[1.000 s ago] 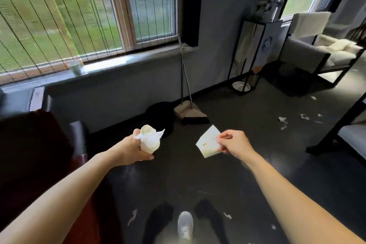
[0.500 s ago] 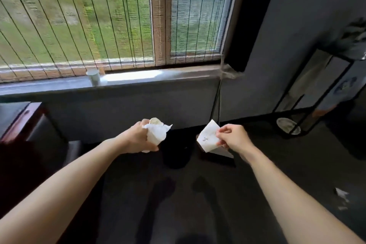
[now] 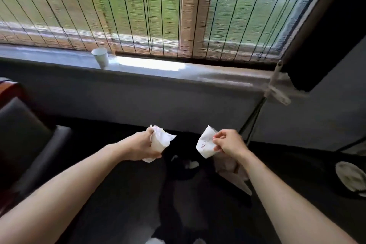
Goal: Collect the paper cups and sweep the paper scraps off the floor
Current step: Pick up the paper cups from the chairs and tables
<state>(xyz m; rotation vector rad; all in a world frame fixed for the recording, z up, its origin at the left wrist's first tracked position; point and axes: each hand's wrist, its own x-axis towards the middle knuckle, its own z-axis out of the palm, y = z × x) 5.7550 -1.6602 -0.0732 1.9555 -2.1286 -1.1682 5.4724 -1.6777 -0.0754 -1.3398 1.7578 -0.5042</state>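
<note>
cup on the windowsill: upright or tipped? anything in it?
Upright: the paper cup stands on its base on the windowsill, open rim up. Contents: cannot tell, the inside is not visible.

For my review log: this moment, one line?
left hand grips paper-stuffed cup | right hand pinches flattened cup | third cup upright on windowsill

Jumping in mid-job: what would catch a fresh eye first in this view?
The two hands at centre: the left hand grips a paper cup stuffed with crumpled paper, and the right hand pinches a flat white paper piece with a red mark. Next, a lone white paper cup stands upright on the windowsill, upper left, below the slatted blind.
</note>
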